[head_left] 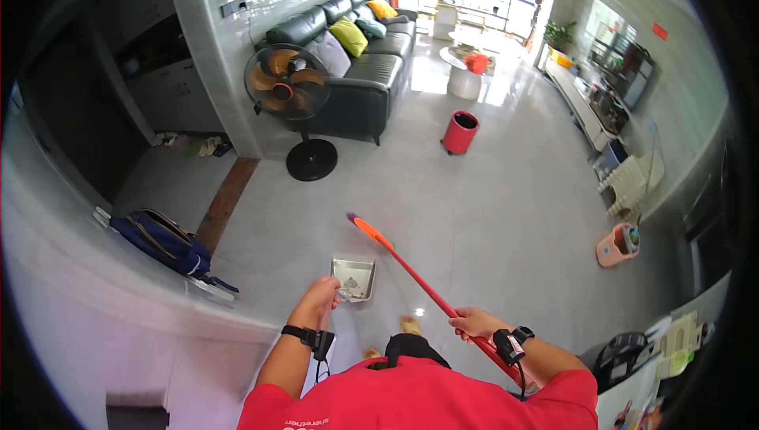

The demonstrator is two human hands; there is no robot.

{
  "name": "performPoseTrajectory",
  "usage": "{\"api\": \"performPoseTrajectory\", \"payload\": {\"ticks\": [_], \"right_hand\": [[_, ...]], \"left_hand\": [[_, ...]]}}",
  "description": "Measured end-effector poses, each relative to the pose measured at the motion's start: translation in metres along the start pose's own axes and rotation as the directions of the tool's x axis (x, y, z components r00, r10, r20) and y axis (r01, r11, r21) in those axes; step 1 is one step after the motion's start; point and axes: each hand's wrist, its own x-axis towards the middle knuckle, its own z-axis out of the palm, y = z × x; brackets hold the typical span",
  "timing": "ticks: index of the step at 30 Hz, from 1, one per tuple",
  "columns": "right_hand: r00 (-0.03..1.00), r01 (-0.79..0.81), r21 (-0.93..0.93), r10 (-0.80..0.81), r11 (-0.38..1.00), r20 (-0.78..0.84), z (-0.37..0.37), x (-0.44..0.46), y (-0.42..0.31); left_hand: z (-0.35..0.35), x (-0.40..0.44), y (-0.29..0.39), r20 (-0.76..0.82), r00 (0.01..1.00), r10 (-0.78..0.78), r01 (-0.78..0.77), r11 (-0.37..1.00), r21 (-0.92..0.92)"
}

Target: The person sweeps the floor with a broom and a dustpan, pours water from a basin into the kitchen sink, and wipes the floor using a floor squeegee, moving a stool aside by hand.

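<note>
My right hand (474, 325) is closed around the red handle of a broom (423, 281), which slants forward and left. The broom's orange and purple head (369, 228) is low over the grey floor, ahead of the dustpan. In my left hand (321, 294) is the handle of a metal-coloured dustpan (364, 264), held in front of my feet. Some greyish debris (351, 282) shows inside the pan. Whether the broom head touches the floor cannot be made out.
A black standing fan (312, 160) and dark sofa (336, 114) are ahead left. A red bin (460, 133) stands mid-room, before a round white table (464, 82). A blue backpack (162, 242) lies left; a pink bucket (617, 248) and beige stools (628, 181) line the right.
</note>
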Motion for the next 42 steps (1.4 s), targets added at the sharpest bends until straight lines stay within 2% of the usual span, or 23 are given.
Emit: {"api": "performPoseTrajectory", "payload": {"ticks": [2, 7, 12, 15, 17, 18, 20, 21, 22, 23, 24, 26, 29, 31, 33, 34, 36, 37, 39, 41, 42], "right_hand": [[1.000, -0.006, -0.046, 0.007, 0.999, 0.015, -0.010, 0.025, -0.032], [0.995, -0.043, -0.184, 0.059, 0.982, 0.080, -0.030, 0.109, -0.102], [0.976, 0.044, -0.391, 0.043, 0.919, 0.211, -0.055, 0.176, -0.186], [0.956, 0.107, -0.448, 0.032, 0.888, 0.293, -0.061, 0.209, -0.232], [0.929, 0.150, -0.450, 0.031, 0.880, 0.369, -0.064, 0.227, -0.250], [0.919, 0.160, -0.467, 0.041, 0.870, 0.392, -0.064, 0.232, -0.257], [0.907, 0.166, -0.511, 0.072, 0.843, 0.414, -0.061, 0.241, -0.270], [0.898, 0.176, -0.529, 0.085, 0.830, 0.432, -0.059, 0.247, -0.274], [0.892, 0.181, -0.568, 0.109, 0.803, 0.439, -0.054, 0.257, -0.276], [0.885, 0.188, -0.602, 0.132, 0.776, 0.446, -0.053, 0.263, -0.278], [0.879, 0.198, -0.611, 0.138, 0.766, 0.457, -0.052, 0.267, -0.278], [0.839, 0.308, -0.671, 0.139, 0.674, 0.526, -0.053, 0.271, -0.275], [0.829, 0.301, -0.666, 0.158, 0.683, 0.537, -0.056, 0.280, -0.265], [0.829, 0.276, -0.638, 0.158, 0.719, 0.536, -0.053, 0.273, -0.266], [0.830, 0.246, -0.607, 0.159, 0.756, 0.534, -0.047, 0.264, -0.266], [0.826, 0.230, -0.607, 0.177, 0.761, 0.535, -0.045, 0.258, -0.267], [0.825, 0.212, -0.605, 0.192, 0.768, 0.532, -0.040, 0.246, -0.267], [0.823, 0.191, -0.623, 0.222, 0.759, 0.523, -0.037, 0.237, -0.269], [0.824, 0.172, -0.632, 0.241, 0.756, 0.513, -0.034, 0.229, -0.264], [0.819, 0.130, -0.576, 0.240, 0.807, 0.521, -0.037, 0.226, -0.255], [0.824, 0.130, -0.569, 0.230, 0.812, 0.517, -0.039, 0.224, -0.249]], "left_hand": [[-0.008, 0.010, 0.009, -0.042, 0.998, -0.055, 0.054, 0.998, -0.027], [-0.035, 0.037, 0.005, -0.180, 0.982, -0.060, 0.029, 0.985, -0.168], [-0.051, 0.049, 0.016, -0.337, 0.929, -0.154, 0.074, 0.968, -0.238], [-0.075, 0.057, 0.017, -0.353, 0.930, -0.102, -0.028, 0.939, -0.344], [-0.082, 0.045, 0.030, -0.455, 0.887, -0.085, 0.013, 0.987, -0.159], [-0.087, 0.044, 0.030, -0.477, 0.873, -0.100, 0.014, 0.984, -0.180], [-0.102, 0.046, 0.019, -0.600, 0.785, -0.153, 0.165, 0.986, -0.035], [-0.111, 0.049, 0.007, -0.615, 0.770, -0.170, 0.168, 0.984, -0.062], [-0.124, 0.056, -0.003, -0.660, 0.746, -0.084, 0.218, 0.968, 0.124], [-0.131, 0.058, -0.013, -0.686, 0.727, 0.009, 0.276, 0.911, 0.305], [-0.134, 0.053, -0.011, -0.698, 0.716, -0.001, 0.282, 0.915, 0.289], [-0.141, 0.041, -0.001, -0.701, 0.713, 0.010, 0.466, 0.740, 0.485], [-0.138, 0.035, -0.001, -0.747, 0.665, -0.009, 0.491, 0.759, 0.428], [-0.136, 0.039, -0.004, -0.754, 0.656, 0.029, 0.502, 0.729, 0.466], [-0.133, 0.044, -0.013, -0.811, 0.572, 0.122, 0.528, 0.702, 0.478], [-0.122, 0.035, -0.001, -0.809, 0.575, 0.123, 0.525, 0.703, 0.480], [-0.095, 0.025, 0.019, -0.790, 0.412, 0.455, 0.635, 0.478, 0.607], [-0.090, 0.030, 0.021, -0.785, 0.414, 0.460, 0.632, 0.475, 0.612], [-0.078, 0.043, 0.026, -0.635, 0.576, 0.514, 0.348, 0.549, 0.760], [-0.058, 0.057, 0.033, -0.427, 0.770, 0.474, 0.064, 0.608, 0.791], [-0.043, 0.062, 0.037, -0.329, 0.797, 0.507, -0.069, 0.617, 0.784]]}}
